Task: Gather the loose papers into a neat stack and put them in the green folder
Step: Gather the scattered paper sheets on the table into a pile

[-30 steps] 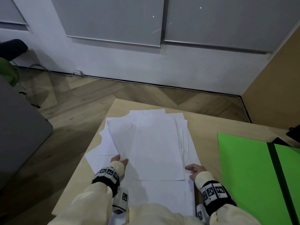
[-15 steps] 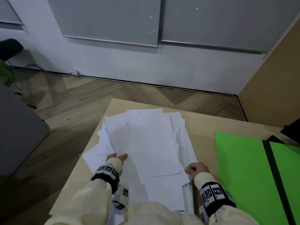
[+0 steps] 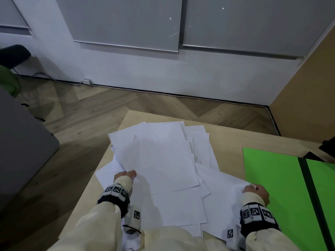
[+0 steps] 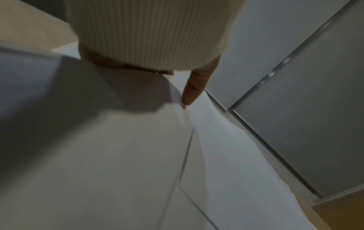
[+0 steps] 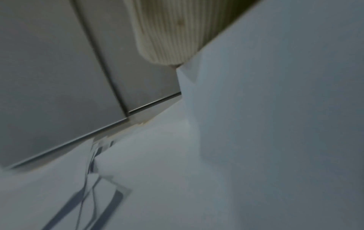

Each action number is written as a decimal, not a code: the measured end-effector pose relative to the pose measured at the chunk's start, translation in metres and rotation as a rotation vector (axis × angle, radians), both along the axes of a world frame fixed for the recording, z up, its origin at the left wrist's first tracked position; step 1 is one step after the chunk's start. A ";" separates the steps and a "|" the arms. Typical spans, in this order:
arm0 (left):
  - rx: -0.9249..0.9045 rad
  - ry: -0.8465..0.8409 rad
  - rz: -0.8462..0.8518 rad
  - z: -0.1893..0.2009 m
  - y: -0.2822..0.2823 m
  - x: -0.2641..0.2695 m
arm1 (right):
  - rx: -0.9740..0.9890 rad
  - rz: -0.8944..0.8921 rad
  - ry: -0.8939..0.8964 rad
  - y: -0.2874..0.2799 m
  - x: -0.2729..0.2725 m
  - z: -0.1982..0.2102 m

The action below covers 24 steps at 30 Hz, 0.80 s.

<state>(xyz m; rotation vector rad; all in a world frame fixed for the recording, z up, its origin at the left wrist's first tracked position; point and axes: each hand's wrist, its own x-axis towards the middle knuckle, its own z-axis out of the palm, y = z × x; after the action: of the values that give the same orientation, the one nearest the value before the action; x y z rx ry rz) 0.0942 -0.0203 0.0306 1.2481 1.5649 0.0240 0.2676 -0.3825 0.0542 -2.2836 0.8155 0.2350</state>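
Observation:
Several white papers (image 3: 163,160) lie in a loose, fanned pile on the wooden table (image 3: 226,142). My left hand (image 3: 126,175) is at the pile's left edge; in the left wrist view one finger (image 4: 194,88) lies on the edge of the sheets (image 4: 118,155), pinching it. My right hand (image 3: 258,192) grips the corner of a sheet (image 3: 226,196) pulled out to the right, beside the open green folder (image 3: 272,178). The right wrist view shows only that raised sheet (image 5: 275,124) and my cuff (image 5: 167,31); the fingers are hidden.
The folder has a dark spine (image 3: 308,187), and a black object (image 3: 328,145) sits at the table's far right. A grey panel (image 3: 21,151) stands on the floor to the left. The pile overhangs the table's left edge.
My right hand has moved right toward the folder, dragging a sheet out from the pile. The left hand has stayed at the left edge, and the top sheets have skewed slightly.

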 end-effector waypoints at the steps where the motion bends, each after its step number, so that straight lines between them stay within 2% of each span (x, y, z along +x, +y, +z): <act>1: -0.004 -0.003 -0.009 -0.001 0.002 0.000 | 0.006 -0.028 0.045 -0.006 0.001 -0.003; 3: -0.020 -0.030 -0.029 -0.003 0.001 -0.001 | 0.014 -0.022 0.110 -0.011 -0.003 -0.011; 4: -0.027 -0.054 -0.024 -0.005 0.000 0.000 | 0.042 0.040 0.138 -0.010 -0.006 -0.017; 7: -0.044 -0.083 -0.072 -0.010 -0.009 0.000 | 0.143 0.324 0.259 0.009 -0.023 -0.024; 10: 0.009 -0.006 -0.161 -0.004 -0.021 0.002 | 0.164 0.604 0.353 0.035 -0.036 -0.023; 12: 0.037 0.000 -0.209 -0.002 -0.023 0.002 | 0.157 0.715 0.333 0.046 -0.036 -0.025; 14: 0.061 -0.009 -0.213 -0.001 -0.021 0.001 | 0.163 0.639 0.244 0.048 -0.035 -0.023; 16: 0.084 -0.029 -0.207 -0.002 -0.015 -0.003 | 0.183 0.481 0.165 0.044 -0.030 -0.022; 20: 0.072 -0.112 -0.173 -0.006 -0.010 -0.007 | 0.200 0.331 0.134 0.038 -0.028 -0.011; 22: 0.018 -0.163 -0.130 -0.011 -0.016 -0.007 | 0.220 0.408 0.218 0.041 -0.035 -0.007; 24: -0.029 -0.188 -0.126 -0.015 -0.025 -0.005 | 0.248 0.616 0.392 0.049 -0.049 -0.008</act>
<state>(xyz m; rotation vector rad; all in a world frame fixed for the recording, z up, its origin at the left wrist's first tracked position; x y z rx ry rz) 0.0889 -0.0457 0.0153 1.2813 1.3190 0.0364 0.2191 -0.3332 0.0463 -2.2145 0.2127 1.0251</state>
